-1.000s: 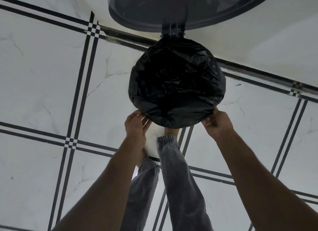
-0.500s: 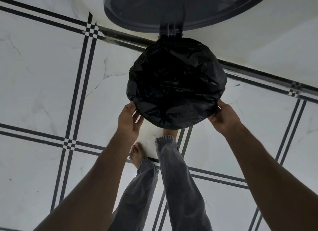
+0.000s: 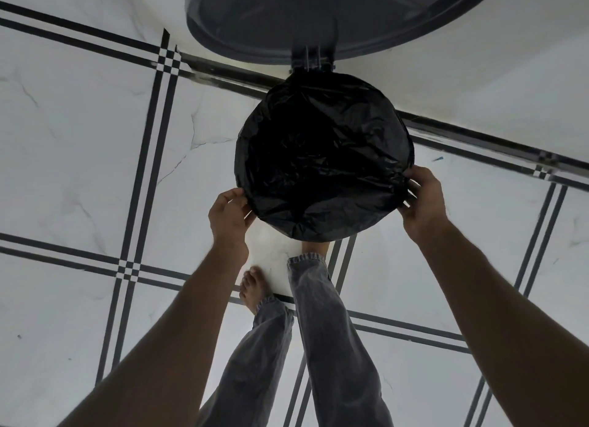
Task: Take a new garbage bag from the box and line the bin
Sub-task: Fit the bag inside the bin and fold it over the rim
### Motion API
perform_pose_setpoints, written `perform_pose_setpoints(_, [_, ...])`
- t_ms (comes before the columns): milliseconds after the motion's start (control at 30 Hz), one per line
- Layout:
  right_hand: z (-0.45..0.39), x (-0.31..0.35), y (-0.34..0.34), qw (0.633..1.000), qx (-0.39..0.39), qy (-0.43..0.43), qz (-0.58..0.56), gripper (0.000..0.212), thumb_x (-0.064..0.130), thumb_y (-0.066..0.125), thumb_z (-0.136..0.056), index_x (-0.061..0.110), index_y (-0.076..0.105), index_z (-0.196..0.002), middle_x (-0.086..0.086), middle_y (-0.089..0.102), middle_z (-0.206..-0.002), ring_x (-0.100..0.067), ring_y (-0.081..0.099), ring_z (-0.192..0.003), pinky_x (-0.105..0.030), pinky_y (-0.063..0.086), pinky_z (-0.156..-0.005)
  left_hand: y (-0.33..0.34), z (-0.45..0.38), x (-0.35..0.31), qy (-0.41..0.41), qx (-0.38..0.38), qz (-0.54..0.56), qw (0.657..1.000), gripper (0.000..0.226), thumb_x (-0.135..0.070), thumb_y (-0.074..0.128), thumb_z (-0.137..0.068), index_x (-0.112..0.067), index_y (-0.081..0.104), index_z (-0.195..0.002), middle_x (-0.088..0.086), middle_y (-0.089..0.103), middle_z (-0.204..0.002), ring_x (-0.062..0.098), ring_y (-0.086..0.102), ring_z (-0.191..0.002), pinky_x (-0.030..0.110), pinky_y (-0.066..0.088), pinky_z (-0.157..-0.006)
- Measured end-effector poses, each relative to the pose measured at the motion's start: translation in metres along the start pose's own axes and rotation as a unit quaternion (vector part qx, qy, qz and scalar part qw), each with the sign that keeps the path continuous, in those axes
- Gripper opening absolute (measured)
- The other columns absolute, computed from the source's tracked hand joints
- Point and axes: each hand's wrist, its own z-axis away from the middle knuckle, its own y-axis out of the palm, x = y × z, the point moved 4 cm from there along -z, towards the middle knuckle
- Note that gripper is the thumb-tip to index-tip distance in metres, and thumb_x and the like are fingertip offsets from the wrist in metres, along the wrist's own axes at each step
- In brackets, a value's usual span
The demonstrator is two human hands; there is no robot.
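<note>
A black garbage bag (image 3: 322,159) sits inside the round bin and its edge is folded down over the whole rim, hiding the bin body. The bin's dark round lid (image 3: 318,12) stands open at the top, hinged behind the bag. My left hand (image 3: 228,216) grips the folded bag edge at the lower left of the rim. At the right side of the rim my right hand (image 3: 422,197) grips the bag edge, thumb on top. The bag box is not in view.
White marble floor tiles (image 3: 79,140) with black double lines surround the bin. A white wall (image 3: 494,76) rises behind it. My legs in grey jeans (image 3: 322,331) and a bare foot (image 3: 253,286) stand just below the bin.
Both hands have slid up along the rim, away from the front edge toward the sides, smoothing the bag edge down. The bag fold sits lower and tighter round the rim.
</note>
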Motion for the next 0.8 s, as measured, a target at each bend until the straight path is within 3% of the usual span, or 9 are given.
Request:
perform_pose_setpoints(100, [0.0,0.015,0.003,0.995,-0.04,-0.087,0.026,0.007,0.021,0.056,-0.086,0.021,0.058,-0.092,0.007,0.061,-0.089,-0.013,0.058,-0.083,-0.027,0.047,-0.073,-0.003,-0.001,-0.001,0.035,-0.024,-0.026,0.999,0.018,-0.01,0.051,-0.096,-0.018,0.061,-0.084,-0.002,0.062,-0.085,0.014,0.057,-0.081,0.031,0.052,-0.088])
perform_pose_setpoints(233, [-0.002,0.041,0.02,0.981,0.004,-0.172,0.091,0.011,0.015,0.063,-0.089,0.023,0.066,-0.083,0.009,0.066,-0.081,-0.004,0.061,-0.073,-0.021,0.05,-0.071,-0.01,-0.004,-0.013,0.109,-0.06,-0.042,0.991,0.015,-0.017,0.051,-0.096,-0.023,0.062,-0.088,-0.001,0.061,-0.098,0.015,0.056,-0.086,0.028,0.05,-0.082])
perform_pose_setpoints(333, [-0.011,0.057,0.034,0.967,0.033,-0.199,0.157,0.009,0.009,0.063,-0.088,0.013,0.07,-0.083,0.006,0.066,-0.072,-0.001,0.058,-0.059,-0.017,0.047,-0.059,-0.003,-0.01,-0.031,0.151,-0.022,-0.062,0.986,0.019,-0.021,0.05,-0.095,-0.024,0.069,-0.091,0.0,0.068,-0.102,0.014,0.061,-0.091,0.025,0.049,-0.085])
perform_pose_setpoints(400, [-0.017,0.064,0.042,0.965,0.057,-0.188,0.174,0.015,0.011,0.062,-0.087,0.015,0.07,-0.075,0.007,0.063,-0.065,-0.004,0.055,-0.056,-0.018,0.046,-0.055,0.005,-0.016,-0.037,0.155,0.021,-0.095,0.983,0.023,-0.03,0.051,-0.091,-0.019,0.067,-0.078,0.004,0.065,-0.088,0.015,0.057,-0.083,0.027,0.046,-0.083])
perform_pose_setpoints(467, [-0.02,0.068,0.047,0.966,0.076,-0.168,0.183,0.019,0.023,0.063,-0.088,0.016,0.067,-0.071,0.006,0.064,-0.067,-0.006,0.057,-0.06,-0.019,0.047,-0.058,0.011,-0.021,-0.041,0.156,0.037,-0.126,0.979,0.038,-0.044,0.049,-0.086,-0.009,0.057,-0.075,0.005,0.051,-0.081,0.016,0.045,-0.078,0.031,0.04,-0.078])
perform_pose_setpoints(533, [-0.026,0.067,0.049,0.967,0.101,-0.145,0.185,0.031,0.04,0.063,-0.09,0.011,0.072,-0.085,-0.001,0.072,-0.084,-0.009,0.066,-0.072,-0.022,0.055,-0.068,0.013,-0.025,-0.041,0.156,0.035,-0.129,0.979,0.052,-0.048,0.051,-0.088,0.002,0.049,-0.073,0.006,0.046,-0.074,0.017,0.043,-0.075,0.029,0.039,-0.075])
perform_pose_setpoints(633, [-0.033,0.066,0.045,0.953,0.12,-0.15,0.232,0.074,0.065,0.07,-0.077,-0.007,0.067,-0.096,-0.013,0.071,-0.093,-0.019,0.066,-0.083,-0.036,0.055,-0.081,0.016,-0.026,-0.042,0.156,0.034,-0.147,0.976,0.037,-0.04,0.055,-0.095,-0.014,0.057,-0.068,-0.007,0.053,-0.063,0.011,0.05,-0.069,0.022,0.046,-0.071])
perform_pose_setpoints(667, [-0.039,0.064,0.041,0.948,0.118,-0.152,0.252,0.077,0.068,0.069,-0.075,-0.006,0.067,-0.093,-0.014,0.07,-0.091,-0.021,0.064,-0.083,-0.04,0.054,-0.082,0.016,-0.027,-0.042,0.153,0.033,-0.155,0.975,0.033,-0.039,0.055,-0.095,-0.018,0.058,-0.07,-0.008,0.054,-0.065,0.011,0.05,-0.07,0.024,0.046,-0.072])
perform_pose_setpoints(800, [-0.041,0.061,0.031,0.95,0.12,-0.116,0.265,0.037,0.047,0.051,-0.099,0.018,0.074,-0.09,0.0,0.072,-0.092,-0.013,0.067,-0.082,-0.03,0.053,-0.077,0.013,-0.033,-0.04,0.119,0.04,-0.146,0.981,0.037,-0.053,0.049,-0.087,-0.017,0.055,-0.08,0.004,0.048,-0.08,0.018,0.045,-0.078,0.033,0.042,-0.076])
